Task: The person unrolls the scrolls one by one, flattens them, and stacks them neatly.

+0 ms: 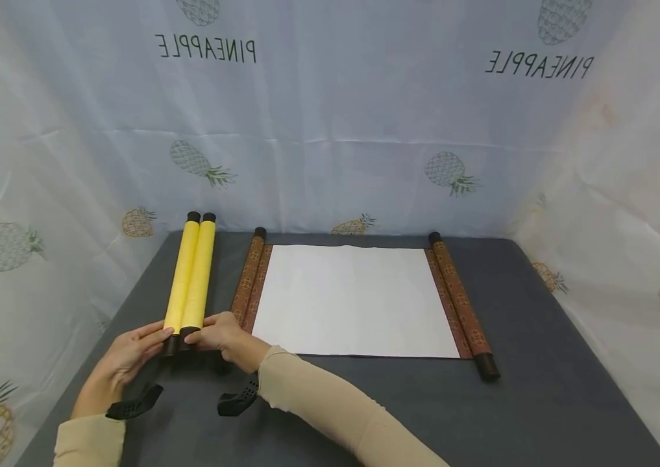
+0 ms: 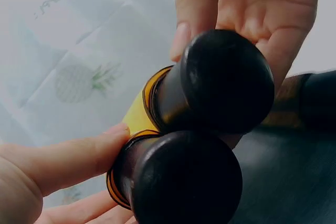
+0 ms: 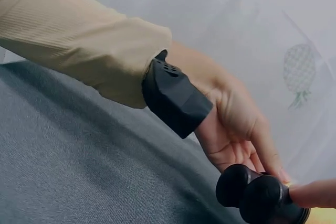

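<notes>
A yellow scroll, rolled from both sides into a left roll (image 1: 181, 279) and a right roll (image 1: 202, 272), lies at the table's left side. My left hand (image 1: 122, 360) grips the near end of the left roll, thumb on top by its dark knob (image 2: 186, 177). Against the other roll's near end, my right hand (image 1: 226, 337) holds on with its thumb over the edge by the second knob (image 2: 228, 82). Both rolls touch along their length. In the right wrist view the knobs (image 3: 265, 200) sit between the two hands; the fingers underneath are partly hidden.
An unrolled scroll with white paper (image 1: 353, 301) lies to the right, between a brown patterned left roller (image 1: 246, 275) and right roller (image 1: 465, 305). The dark grey table (image 1: 546, 363) is bordered by a pineapple-print curtain (image 1: 330, 97) at the back and sides.
</notes>
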Tool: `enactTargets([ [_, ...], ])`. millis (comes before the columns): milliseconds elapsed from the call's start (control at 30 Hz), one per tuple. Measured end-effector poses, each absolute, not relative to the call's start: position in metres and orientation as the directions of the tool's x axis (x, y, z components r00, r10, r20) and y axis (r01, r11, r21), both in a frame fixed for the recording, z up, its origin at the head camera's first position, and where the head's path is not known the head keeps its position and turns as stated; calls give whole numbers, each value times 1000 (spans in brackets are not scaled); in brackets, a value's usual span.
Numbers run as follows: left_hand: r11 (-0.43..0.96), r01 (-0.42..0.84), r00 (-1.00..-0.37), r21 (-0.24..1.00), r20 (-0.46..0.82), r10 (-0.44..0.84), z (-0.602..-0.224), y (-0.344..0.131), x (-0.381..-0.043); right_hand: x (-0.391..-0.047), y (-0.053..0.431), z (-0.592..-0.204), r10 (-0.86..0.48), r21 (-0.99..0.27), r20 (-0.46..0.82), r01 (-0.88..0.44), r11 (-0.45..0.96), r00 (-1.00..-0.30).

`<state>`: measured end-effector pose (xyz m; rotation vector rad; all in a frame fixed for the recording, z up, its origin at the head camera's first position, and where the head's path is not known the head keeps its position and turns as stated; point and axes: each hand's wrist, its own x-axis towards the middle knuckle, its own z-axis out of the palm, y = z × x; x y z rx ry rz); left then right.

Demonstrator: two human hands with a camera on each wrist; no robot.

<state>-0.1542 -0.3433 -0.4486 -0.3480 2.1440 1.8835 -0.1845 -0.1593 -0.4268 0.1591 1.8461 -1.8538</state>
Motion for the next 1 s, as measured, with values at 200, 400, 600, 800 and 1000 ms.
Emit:
enactTargets([
  [200,220,-343,-937,913,-348,-19,-440,-327,-155,-187,-140,-426,-329,-900,-420,433,37,-846],
  [400,270,-333,-938,904,-347,3,-433,-309,-158,-191,-117,-424,-373,-893,-432,448,48,-821],
  [600,313,-306,-939,899,-340,59,-435,-295,-160,-192,-98,-425,-395,-896,-434,433,95,-810],
  [800,348,-286,-938,893,-335,86,-436,-278,-159,-191,-77,-427,-414,-899,-435,416,139,-800],
  [1000,371,-270,-939,889,-328,104,-438,-261,-156,-191,-58,-431,-434,-896,-443,400,191,-784],
])
